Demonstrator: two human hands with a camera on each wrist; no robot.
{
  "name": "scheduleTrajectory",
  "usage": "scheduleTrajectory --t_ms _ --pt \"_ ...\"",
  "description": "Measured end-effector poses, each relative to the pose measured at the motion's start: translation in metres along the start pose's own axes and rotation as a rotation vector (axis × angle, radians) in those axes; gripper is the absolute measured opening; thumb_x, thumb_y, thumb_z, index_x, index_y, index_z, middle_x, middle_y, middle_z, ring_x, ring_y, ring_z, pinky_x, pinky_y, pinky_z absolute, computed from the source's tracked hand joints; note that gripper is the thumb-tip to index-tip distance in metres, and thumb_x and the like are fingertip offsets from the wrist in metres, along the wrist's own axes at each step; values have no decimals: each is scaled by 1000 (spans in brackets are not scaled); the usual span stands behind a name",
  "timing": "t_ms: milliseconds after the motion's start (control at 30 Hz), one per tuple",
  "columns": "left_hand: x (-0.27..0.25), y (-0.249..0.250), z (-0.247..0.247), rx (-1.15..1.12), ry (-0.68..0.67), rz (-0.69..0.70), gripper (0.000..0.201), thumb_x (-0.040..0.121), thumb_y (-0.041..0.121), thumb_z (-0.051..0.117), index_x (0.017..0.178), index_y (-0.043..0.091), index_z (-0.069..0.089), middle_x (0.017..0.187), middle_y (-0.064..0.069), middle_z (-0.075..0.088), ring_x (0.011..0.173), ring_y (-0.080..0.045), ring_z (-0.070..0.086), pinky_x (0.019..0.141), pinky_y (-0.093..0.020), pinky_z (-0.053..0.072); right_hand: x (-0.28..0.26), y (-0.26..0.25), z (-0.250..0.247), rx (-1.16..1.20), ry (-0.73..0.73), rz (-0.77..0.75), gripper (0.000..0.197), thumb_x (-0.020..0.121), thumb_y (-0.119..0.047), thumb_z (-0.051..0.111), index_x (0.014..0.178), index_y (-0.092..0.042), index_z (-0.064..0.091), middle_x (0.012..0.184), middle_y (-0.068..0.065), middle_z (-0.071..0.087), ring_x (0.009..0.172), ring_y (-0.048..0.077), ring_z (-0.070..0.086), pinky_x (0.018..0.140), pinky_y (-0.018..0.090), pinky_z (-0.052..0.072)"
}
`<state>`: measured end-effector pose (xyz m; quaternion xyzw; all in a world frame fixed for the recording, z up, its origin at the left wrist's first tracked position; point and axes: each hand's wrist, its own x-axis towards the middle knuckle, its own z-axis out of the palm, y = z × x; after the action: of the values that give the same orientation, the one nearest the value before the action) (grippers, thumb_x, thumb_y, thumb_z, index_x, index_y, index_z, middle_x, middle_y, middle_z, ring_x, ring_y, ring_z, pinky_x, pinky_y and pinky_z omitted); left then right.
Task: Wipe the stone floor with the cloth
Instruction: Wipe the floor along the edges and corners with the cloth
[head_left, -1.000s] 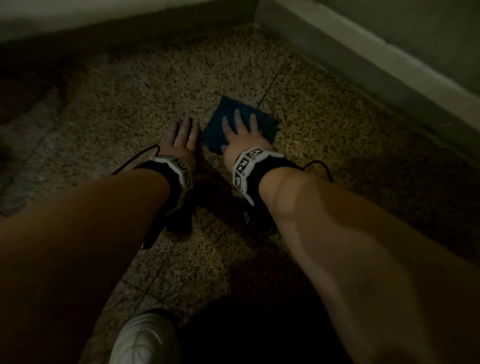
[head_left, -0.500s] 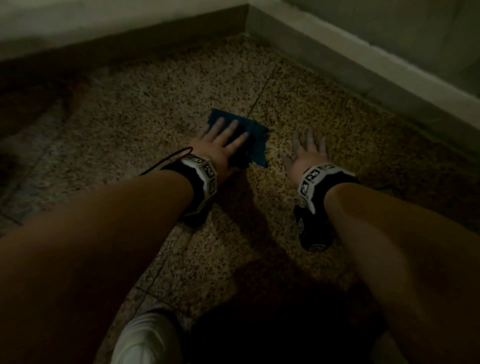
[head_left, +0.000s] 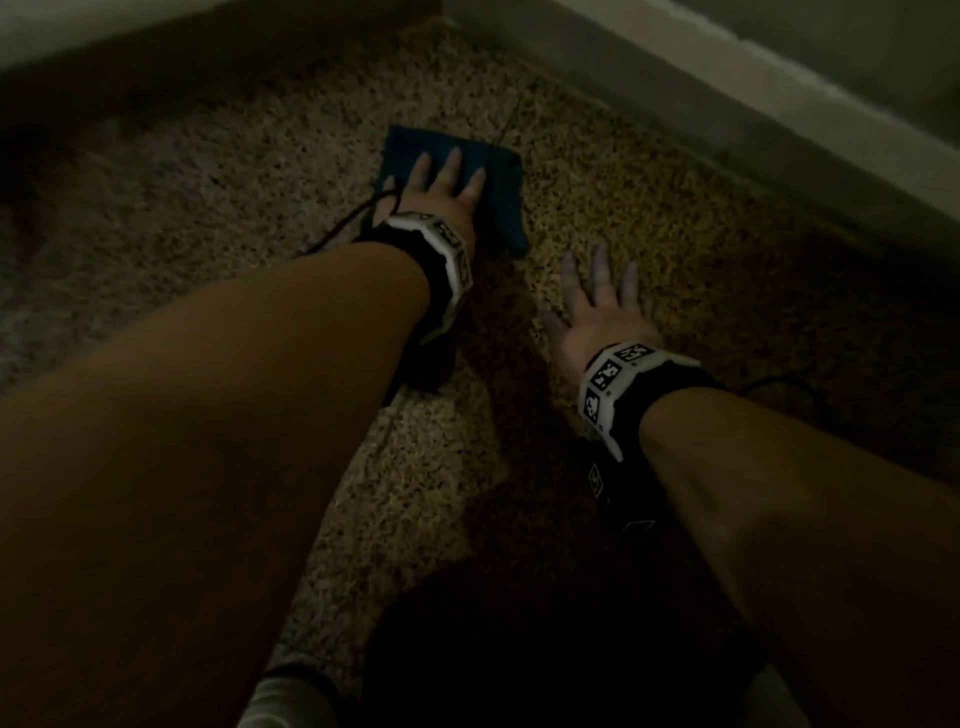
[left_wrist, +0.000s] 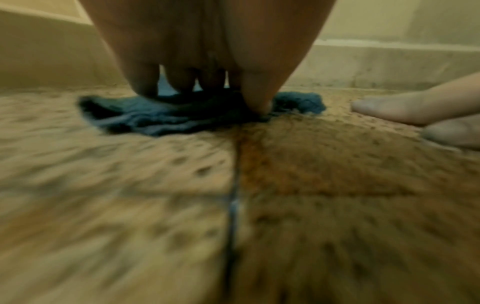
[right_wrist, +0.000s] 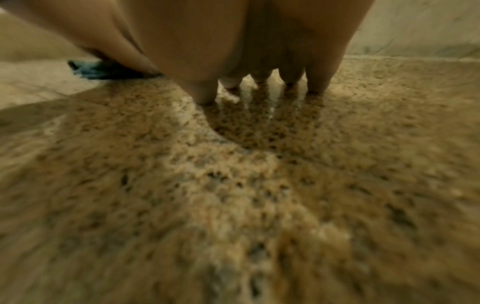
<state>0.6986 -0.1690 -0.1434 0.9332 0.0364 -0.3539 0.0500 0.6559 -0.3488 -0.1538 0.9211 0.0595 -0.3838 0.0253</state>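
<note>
Near the corner where two walls meet, the left hand (head_left: 441, 192) lies flat on a dark blue cloth (head_left: 498, 197), its fingers (head_left: 451, 165) extended and slightly spread, pressing the fabric against the stone floor (head_left: 649, 218). No finger curls round the cloth; the hold is by downward pressure only. The cloth sits on the speckled tan floor just left of a grout line (head_left: 511, 117) running toward the corner, with its right edge uncovered by the hand. Left wrist view: the cloth (left_wrist: 166, 119) is rumpled into low folds under the fingertips (left_wrist: 255, 102), and a tile joint (left_wrist: 233, 185) runs from the cloth toward the camera.

Right hand (head_left: 605, 317): palm down on bare floor, to the right of the cloth and nearer the person, apart from it; fingers (head_left: 600, 270) straight and splayed, grasping nothing. Right wrist view: the fingertips (right_wrist: 205, 94) touch the floor (right_wrist: 259, 185), and a strip of the cloth (right_wrist: 103, 70) shows at upper left.

Both wrists carry black bands with white marker tiles (head_left: 613, 379). A pale baseboard (head_left: 727, 88) borders the floor at the right, and a light-coloured shoe (head_left: 275, 701) shows at the lower edge. Lighting is dim; both wrist views are blurred.
</note>
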Motion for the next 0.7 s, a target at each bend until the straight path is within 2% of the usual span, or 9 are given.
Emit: scheduleTrajectory --t_ms 67,233,333,400,500,567,600,633,700 --pt "2 5 -3 -10 -2 -14 80 97 24 50 151 31 -9 157 2 -21 145 -28 -12 116 -48 3 0 1 -1 -7 -3 0 62 99 -54 12 147 -34 -23 154 -2 -31 144 31 -20 117 46 -4" --pt "-7 -5 1 -47 -24 18 77 99 11 46 151 36 -5 157 5 -21 145 -28 -13 117 -49 6 0 2 -2 -32 -11 -8 63 99 -55 12 146 -34 -23 154 -2 -31 144 31 -19 118 46 -1" --pt "-23 -13 15 -25 -94 21 87 94 6 51 149 37 -9 156 6 -24 144 -28 -17 118 -49 4 0 3 -10 -36 -57 1 64 99 -54 17 148 -34 -20 155 -1 -29 144 33 -17 118 48 4" --pt "-38 -15 25 2 -125 19 89 93 7 52 149 36 -11 155 5 -25 144 -28 -18 117 -47 2 2 -1 -18 -92 -88 13 64 100 -49 23 151 -32 -13 156 2 -26 145 36 -13 117 51 12" --pt "-54 -26 41 27 -168 36 92 92 8 53 149 36 -14 154 6 -28 143 -28 -20 117 -44 0 -1 -18 -29 -159 -63 112 67 101 -43 34 153 -21 -2 159 13 -5 143 38 12 110 52 27" --pt "-61 -35 49 19 -169 46 90 93 8 51 148 37 -14 154 7 -29 143 -26 -21 117 -42 -2 0 -34 -38 -299 1 69 58 102 -26 41 151 -10 15 155 20 17 139 38 27 106 50 33" --pt "-63 -40 53 18 -164 52 89 94 8 50 148 38 -14 153 8 -29 143 -26 -21 117 -40 -3 2 -41 -46 -291 33 24 56 101 -24 41 150 -8 20 155 20 18 139 37 26 107 50 32" --pt "-65 -43 55 20 -161 57 89 94 8 50 148 38 -14 153 9 -29 143 -25 -21 117 -39 -3 4 -47 -54 -236 45 -16 57 101 -28 41 151 -11 18 157 18 12 142 36 18 110 51 28" --pt "-67 -46 56 18 -153 67 88 94 9 49 148 40 -14 153 10 -29 143 -23 -21 117 -38 -2 12 -57 -61 -191 40 -43 65 100 -45 35 153 -23 4 160 7 -7 146 32 -1 115 52 17"
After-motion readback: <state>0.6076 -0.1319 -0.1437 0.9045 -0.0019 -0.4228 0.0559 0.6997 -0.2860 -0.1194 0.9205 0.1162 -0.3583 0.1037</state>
